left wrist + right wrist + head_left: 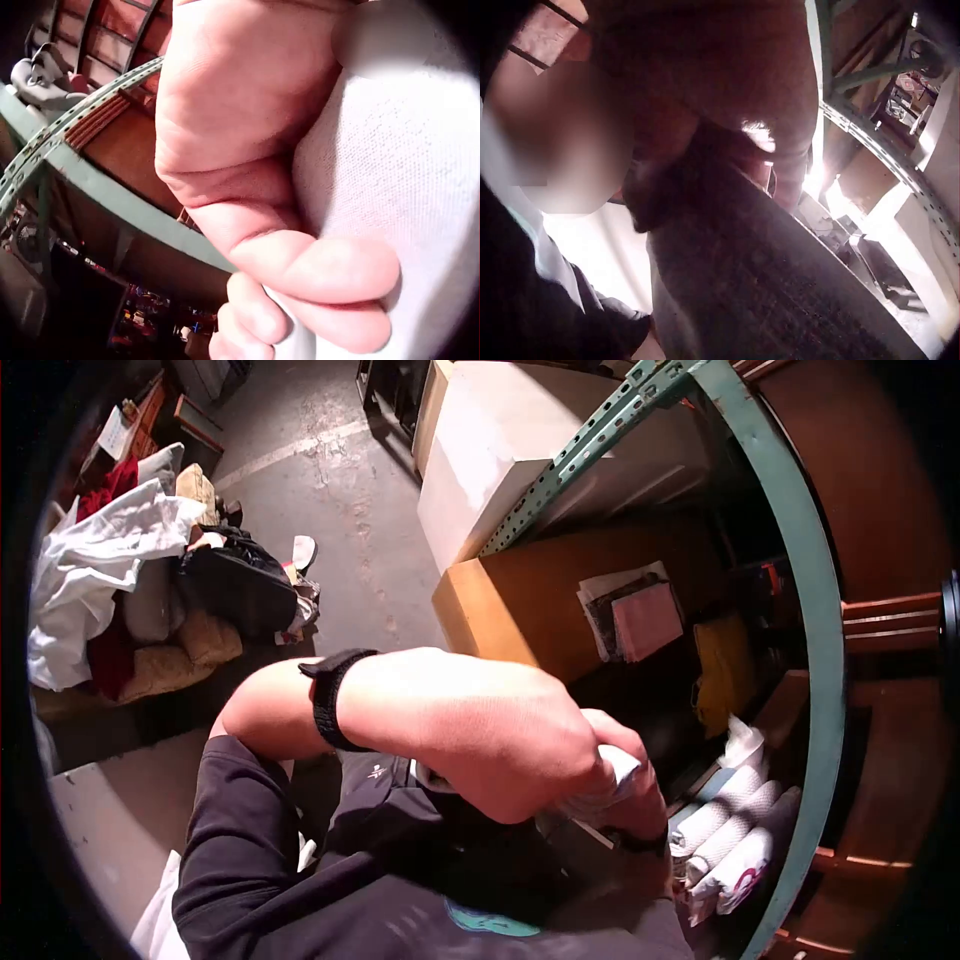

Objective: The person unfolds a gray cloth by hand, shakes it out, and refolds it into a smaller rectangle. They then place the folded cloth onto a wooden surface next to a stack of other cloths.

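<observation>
A white cloth with a fine textured weave (397,150) is bunched thick in front of the person's body. My left hand (510,740), a black band on its wrist, reaches across to the right and grips the cloth. Its curled fingers (322,262) lie over the fabric in the left wrist view. Close beside it, my right hand (640,790) holds the same cloth, whose pale end (620,760) pokes out between the two hands. The right wrist view is mostly in shadow, with the right hand (712,75) over a dark-shaded stretch of fabric (765,277).
Several rolled white towels (735,825) lie at the right, inside a green metal rack post (825,610). A cardboard box (560,590) bears a folded pink cloth (648,622). A yellow cloth (722,670) hangs nearby. Piled fabrics (110,570) and a black bag (235,585) are at left.
</observation>
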The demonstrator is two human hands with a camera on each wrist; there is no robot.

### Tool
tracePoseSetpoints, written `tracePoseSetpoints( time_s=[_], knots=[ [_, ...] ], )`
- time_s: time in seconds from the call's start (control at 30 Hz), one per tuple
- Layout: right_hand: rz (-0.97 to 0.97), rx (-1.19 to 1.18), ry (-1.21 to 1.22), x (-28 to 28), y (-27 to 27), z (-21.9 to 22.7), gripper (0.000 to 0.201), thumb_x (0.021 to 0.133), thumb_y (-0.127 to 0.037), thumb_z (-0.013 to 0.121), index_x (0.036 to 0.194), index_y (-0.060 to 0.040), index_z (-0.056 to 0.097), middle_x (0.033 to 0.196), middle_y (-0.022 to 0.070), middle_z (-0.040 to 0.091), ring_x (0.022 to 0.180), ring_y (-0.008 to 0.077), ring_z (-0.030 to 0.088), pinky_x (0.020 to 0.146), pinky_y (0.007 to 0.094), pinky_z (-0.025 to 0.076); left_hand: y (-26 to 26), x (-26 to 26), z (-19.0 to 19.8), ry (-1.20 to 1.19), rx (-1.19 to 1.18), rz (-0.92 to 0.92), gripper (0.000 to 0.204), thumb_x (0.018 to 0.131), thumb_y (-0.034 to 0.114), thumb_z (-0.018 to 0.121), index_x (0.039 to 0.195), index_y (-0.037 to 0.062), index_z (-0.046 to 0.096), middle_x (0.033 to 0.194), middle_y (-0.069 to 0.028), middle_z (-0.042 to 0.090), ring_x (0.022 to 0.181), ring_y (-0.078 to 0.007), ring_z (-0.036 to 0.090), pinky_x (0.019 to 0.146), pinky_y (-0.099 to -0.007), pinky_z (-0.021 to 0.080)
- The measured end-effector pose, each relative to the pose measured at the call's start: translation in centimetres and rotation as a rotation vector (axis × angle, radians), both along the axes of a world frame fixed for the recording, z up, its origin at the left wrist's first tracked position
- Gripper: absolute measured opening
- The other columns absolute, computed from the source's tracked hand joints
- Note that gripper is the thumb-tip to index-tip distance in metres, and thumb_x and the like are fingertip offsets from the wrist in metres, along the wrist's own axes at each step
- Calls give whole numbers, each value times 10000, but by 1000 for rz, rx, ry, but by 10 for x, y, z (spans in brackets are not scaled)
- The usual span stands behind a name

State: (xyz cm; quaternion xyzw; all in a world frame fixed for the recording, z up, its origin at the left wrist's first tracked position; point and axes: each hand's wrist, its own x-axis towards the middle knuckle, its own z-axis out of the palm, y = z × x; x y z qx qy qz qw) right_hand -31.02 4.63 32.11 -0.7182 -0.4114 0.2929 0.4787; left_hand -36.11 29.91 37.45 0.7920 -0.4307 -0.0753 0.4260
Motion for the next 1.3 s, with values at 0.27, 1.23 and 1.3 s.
tracePoseSetpoints(
  time_s=[0.27,1.23,1.3],
  knots=[
    [-312,327,-602,-14,38,49,545,697,-28,826,1137,-22,505,1088,111,628,978,212,625,874,346,495,34,-11,68,-283,331,288,257,771,65,643,1021,62,579,798,-140,607,776,-360,645,644,-444,512],
    [-548,274,78,-13,85,14,319,937,18,560,1251,30,505,1121,84,625,1025,126,601,882,270,484,-33,-29,-80,17,-612,933,652,884,-35,644,1452,3,325,1505,-214,351,1403,-289,356,1140,-432,321],
    [-592,273,-10,-20,86,10,347,931,10,580,1268,49,505,1126,84,622,1031,118,593,891,275,485,-29,-25,-80,28,-686,922,595,863,-33,678,1385,2,394,1491,-199,364,1379,-279,389,1128,-426,355]
  ],
)
